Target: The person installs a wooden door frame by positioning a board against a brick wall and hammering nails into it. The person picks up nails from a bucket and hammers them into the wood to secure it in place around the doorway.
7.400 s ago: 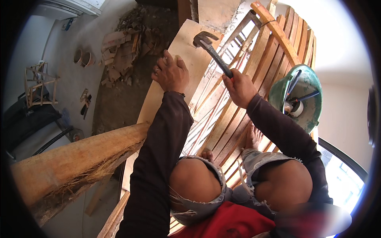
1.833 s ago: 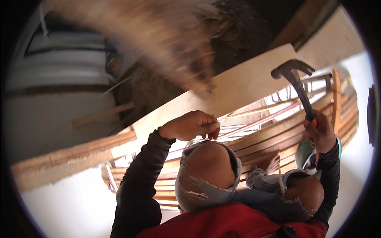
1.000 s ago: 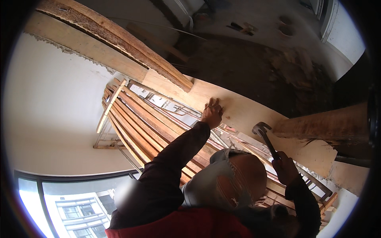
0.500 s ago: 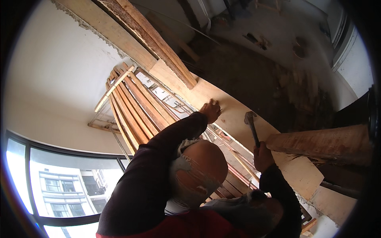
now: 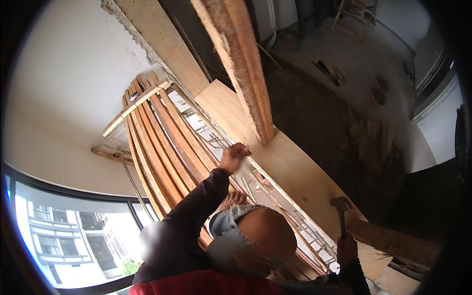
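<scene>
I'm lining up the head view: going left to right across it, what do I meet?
Window with dark frame → left hand, fingers curled → bare knee through torn jeans → hammer gripped in the right hand → round pot-like thing on the dim floor.

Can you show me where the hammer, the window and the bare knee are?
Hammer (image 5: 341, 220): head view, on its handle, just below the head.
Window (image 5: 88, 238): head view, on the glass.
Bare knee (image 5: 272, 232): head view, on the skin at its middle.
</scene>
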The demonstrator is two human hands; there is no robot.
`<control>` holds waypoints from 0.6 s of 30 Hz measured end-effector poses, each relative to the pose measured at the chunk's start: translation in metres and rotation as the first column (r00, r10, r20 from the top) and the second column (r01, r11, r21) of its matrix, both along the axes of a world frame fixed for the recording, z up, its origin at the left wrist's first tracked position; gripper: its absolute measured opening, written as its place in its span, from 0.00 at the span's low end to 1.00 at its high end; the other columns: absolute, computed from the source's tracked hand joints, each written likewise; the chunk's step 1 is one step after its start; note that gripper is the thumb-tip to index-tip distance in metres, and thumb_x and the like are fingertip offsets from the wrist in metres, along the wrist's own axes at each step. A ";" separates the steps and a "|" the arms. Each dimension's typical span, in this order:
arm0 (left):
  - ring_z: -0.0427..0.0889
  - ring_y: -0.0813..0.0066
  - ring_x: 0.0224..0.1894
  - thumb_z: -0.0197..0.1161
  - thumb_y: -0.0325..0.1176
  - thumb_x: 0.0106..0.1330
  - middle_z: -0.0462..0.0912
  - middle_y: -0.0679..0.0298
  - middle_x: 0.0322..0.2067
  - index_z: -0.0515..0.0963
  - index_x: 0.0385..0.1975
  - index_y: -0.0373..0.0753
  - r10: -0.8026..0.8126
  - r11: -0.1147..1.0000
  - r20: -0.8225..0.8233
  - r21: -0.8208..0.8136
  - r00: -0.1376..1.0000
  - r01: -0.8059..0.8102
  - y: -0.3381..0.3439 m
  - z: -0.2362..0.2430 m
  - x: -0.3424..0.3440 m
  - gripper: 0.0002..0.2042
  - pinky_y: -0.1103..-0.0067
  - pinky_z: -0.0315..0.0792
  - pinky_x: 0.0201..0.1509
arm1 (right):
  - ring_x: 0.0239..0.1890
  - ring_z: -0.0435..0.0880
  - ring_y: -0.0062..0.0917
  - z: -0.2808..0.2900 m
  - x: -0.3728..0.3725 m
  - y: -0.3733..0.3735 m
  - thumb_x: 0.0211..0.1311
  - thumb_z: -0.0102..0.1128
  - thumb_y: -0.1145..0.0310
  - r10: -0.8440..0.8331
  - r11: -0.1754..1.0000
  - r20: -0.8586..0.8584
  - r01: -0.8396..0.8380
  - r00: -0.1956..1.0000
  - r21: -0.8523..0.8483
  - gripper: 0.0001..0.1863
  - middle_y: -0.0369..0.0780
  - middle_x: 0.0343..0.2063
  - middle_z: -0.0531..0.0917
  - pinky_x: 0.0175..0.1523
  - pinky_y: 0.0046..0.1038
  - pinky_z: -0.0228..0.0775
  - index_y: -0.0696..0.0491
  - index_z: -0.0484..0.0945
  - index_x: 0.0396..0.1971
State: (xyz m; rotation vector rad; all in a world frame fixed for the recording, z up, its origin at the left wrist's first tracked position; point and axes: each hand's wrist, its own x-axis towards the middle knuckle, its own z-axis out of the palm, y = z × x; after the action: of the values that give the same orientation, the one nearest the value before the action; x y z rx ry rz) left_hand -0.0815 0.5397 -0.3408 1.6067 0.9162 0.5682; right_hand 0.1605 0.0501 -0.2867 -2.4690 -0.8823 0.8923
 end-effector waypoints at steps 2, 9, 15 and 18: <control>0.82 0.76 0.32 0.62 0.41 0.73 0.86 0.59 0.28 0.79 0.30 0.29 0.216 0.949 -0.024 0.241 0.976 -0.204 0.048 -0.017 -0.007 0.18 0.78 0.75 0.39 | 0.16 0.75 0.29 0.015 0.002 0.014 0.70 0.52 0.62 -0.205 0.978 -0.196 0.206 0.959 -0.015 0.10 0.38 0.15 0.73 0.20 0.32 0.66 0.53 0.71 0.34; 0.79 0.68 0.29 0.67 0.32 0.68 0.83 0.54 0.28 0.79 0.32 0.30 0.347 0.831 0.147 0.410 0.926 -0.377 0.193 -0.049 0.026 0.10 0.76 0.74 0.40 | 0.11 0.67 0.17 0.056 0.030 0.151 0.73 0.54 0.53 -0.432 0.816 -0.462 0.553 0.775 0.165 0.14 0.31 0.14 0.68 0.15 0.22 0.61 0.49 0.72 0.37; 0.86 0.53 0.41 0.67 0.31 0.64 0.86 0.51 0.38 0.83 0.36 0.31 0.432 0.763 0.082 0.498 0.898 -0.412 0.242 -0.070 0.013 0.08 0.68 0.78 0.46 | 0.13 0.67 0.16 0.059 0.072 0.356 0.76 0.51 0.51 -0.284 0.944 -0.399 0.326 0.872 0.042 0.20 0.33 0.21 0.73 0.18 0.23 0.62 0.49 0.73 0.57; 0.83 0.49 0.42 0.64 0.28 0.62 0.85 0.50 0.38 0.82 0.36 0.33 0.365 0.729 0.066 0.600 0.929 -0.329 0.236 -0.060 0.026 0.06 0.65 0.77 0.48 | 0.14 0.67 0.17 0.040 0.094 0.429 0.75 0.52 0.51 -0.145 0.974 -0.359 0.196 0.922 0.110 0.22 0.33 0.21 0.72 0.18 0.23 0.62 0.49 0.71 0.60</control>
State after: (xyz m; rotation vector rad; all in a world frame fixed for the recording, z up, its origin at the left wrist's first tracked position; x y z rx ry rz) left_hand -0.0554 0.7760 -0.4008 2.0361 1.1671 1.1819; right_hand 0.2546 0.4795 -0.2465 -2.1332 -0.5764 1.1155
